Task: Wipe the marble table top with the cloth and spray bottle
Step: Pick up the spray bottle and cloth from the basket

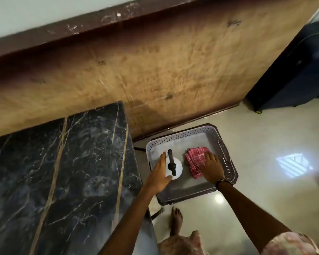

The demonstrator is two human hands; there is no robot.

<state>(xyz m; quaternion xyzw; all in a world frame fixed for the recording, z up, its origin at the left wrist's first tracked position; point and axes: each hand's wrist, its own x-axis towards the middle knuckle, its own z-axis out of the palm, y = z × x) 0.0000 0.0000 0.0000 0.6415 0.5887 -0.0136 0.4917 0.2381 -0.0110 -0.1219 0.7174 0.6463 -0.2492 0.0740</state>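
The task is only at its start: in the basket beside the marble table, the left hand reaches open beside the spray bottle and the right hand rests flat on the cloth, nothing gripped or wiped yet.

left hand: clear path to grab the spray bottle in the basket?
Probably yes. The left hand is already beside the spray bottle, open, with nothing between them. The cloth lies apart under the right hand, and the basket is open on top.
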